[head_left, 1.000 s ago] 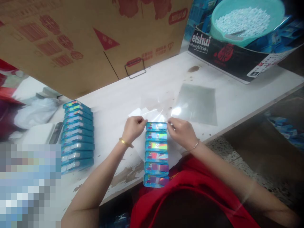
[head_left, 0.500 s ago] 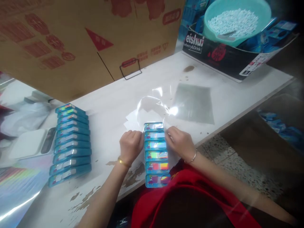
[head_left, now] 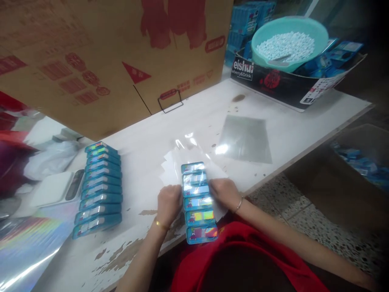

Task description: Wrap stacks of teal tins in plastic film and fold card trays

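Note:
In front of me lies a row of small blue plastic cases (head_left: 199, 203) with shiny, rainbow-tinted label strips. Clear plastic film (head_left: 191, 142) shows as bright glints just beyond the row's far end. My left hand (head_left: 169, 202) is closed against the row's left side, fingers curled under. On the right side my right hand (head_left: 225, 194) grips in the same way, thumb and fingers pressed together at the edge. My fingertips are partly hidden. White paper sheets (head_left: 170, 164) lie fanned out beneath and beyond the row.
Another row of blue cases (head_left: 101, 190) stands at left beside a white scale (head_left: 57, 186). A large cardboard box (head_left: 106, 48) fills the back. A turquoise bowl of white pellets (head_left: 288, 44) sits in a black carton (head_left: 273, 83). A clear film sheet (head_left: 247, 138) lies right.
The far cases have tipped and drawn closer to the near ones. The film loop beyond them has sunk lower. Both hands have come slightly nearer to me, and the view has shifted.

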A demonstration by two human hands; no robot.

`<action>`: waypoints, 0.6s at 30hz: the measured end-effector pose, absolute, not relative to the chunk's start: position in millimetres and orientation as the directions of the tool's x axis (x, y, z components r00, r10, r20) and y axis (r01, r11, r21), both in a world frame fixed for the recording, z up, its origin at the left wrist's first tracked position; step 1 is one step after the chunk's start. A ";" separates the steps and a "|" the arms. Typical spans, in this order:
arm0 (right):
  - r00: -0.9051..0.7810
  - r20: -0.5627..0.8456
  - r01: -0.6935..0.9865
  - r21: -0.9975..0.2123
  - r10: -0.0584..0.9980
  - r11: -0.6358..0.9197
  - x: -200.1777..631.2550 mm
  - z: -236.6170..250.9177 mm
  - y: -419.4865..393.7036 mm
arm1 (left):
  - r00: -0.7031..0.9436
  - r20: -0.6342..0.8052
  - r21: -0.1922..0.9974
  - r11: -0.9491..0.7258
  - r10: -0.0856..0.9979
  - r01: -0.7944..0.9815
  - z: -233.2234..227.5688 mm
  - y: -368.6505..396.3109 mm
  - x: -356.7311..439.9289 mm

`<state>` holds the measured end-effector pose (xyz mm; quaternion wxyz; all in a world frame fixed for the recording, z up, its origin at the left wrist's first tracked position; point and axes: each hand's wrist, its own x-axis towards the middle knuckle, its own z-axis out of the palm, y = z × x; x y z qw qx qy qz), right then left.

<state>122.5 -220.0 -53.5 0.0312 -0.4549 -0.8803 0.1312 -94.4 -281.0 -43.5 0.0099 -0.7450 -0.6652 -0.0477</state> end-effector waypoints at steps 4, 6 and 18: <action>-0.706 -0.114 0.696 -0.295 0.699 0.654 134.8 -49.1 -246.9 | 0.207 0.106 0.084 -0.216 0.973 0.973 -33.3 -322.8 -92.0; -0.764 -0.134 0.638 -0.300 0.631 0.709 142.8 -50.2 -256.6 | 0.241 0.109 0.120 -0.253 0.964 0.960 -28.9 -343.6 -85.4; -0.955 -0.138 0.293 -0.597 0.264 0.746 182.1 -60.3 -279.7 | 0.461 0.191 0.336 -0.499 0.867 0.799 -32.8 -428.1 -40.7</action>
